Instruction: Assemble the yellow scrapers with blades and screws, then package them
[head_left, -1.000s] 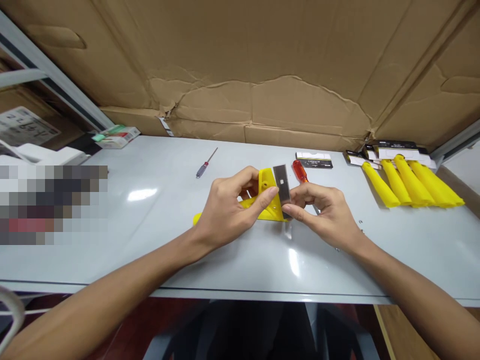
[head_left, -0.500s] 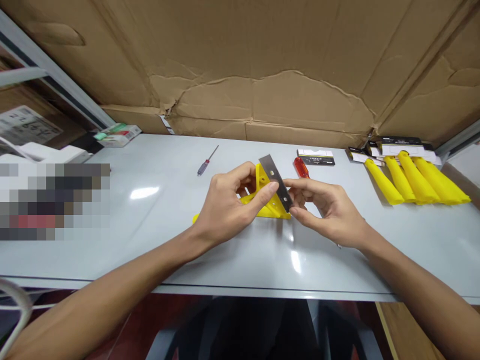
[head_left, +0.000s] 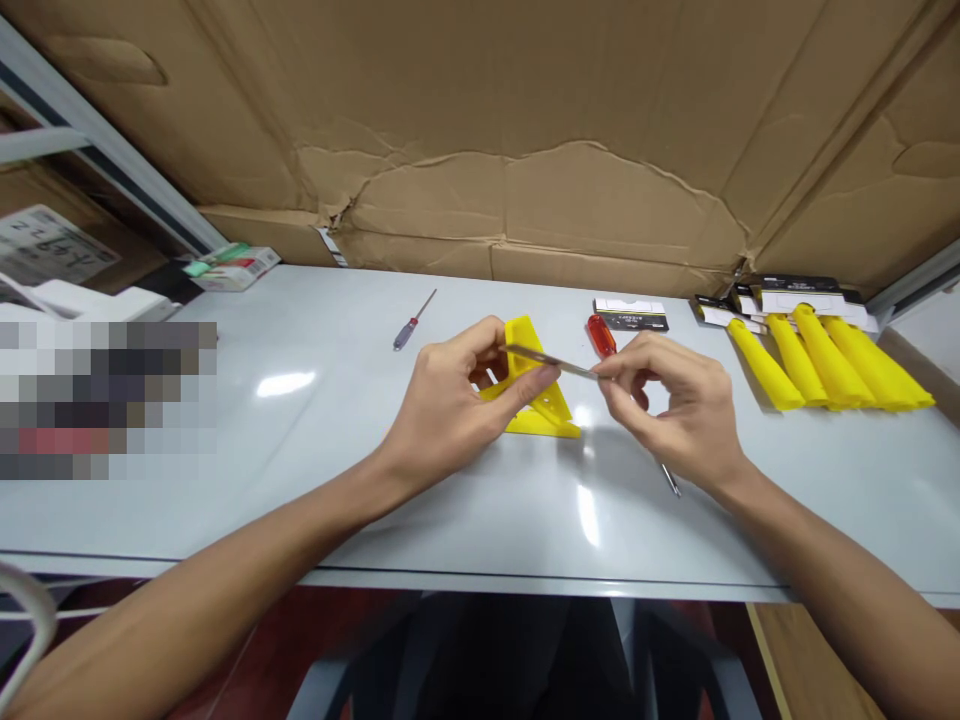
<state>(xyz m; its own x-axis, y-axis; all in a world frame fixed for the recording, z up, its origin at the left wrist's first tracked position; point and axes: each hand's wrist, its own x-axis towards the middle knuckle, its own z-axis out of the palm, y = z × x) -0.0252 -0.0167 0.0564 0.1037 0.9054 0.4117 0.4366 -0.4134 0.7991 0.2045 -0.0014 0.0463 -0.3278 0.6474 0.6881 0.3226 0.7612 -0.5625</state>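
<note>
My left hand (head_left: pixel 454 405) is closed around a yellow plastic scraper part (head_left: pixel 553 400) with small holes in its sloping face. My right hand (head_left: pixel 679 415) pinches one end of a thin metal blade (head_left: pixel 576 369) between thumb and fingers. The blade is seen nearly edge-on, lying across the yellow part, its left portion by my left thumb. Beneath my right hand lies a screwdriver with a red handle (head_left: pixel 601 336); the hand hides its middle, and the metal shaft shows below.
A screwdriver with a purple-grey handle (head_left: pixel 406 335) lies at the back. A black-and-white card (head_left: pixel 630 314) is behind the red handle. Several yellow scrapers (head_left: pixel 832 360) with card tops lie at the right. A small box (head_left: pixel 236 268) stands back left, before a cardboard wall (head_left: pixel 525 120).
The blade has turned from showing its broad holed face to nearly edge-on. My right hand has moved slightly right and now pinches the blade's end. My left hand stays almost in place.
</note>
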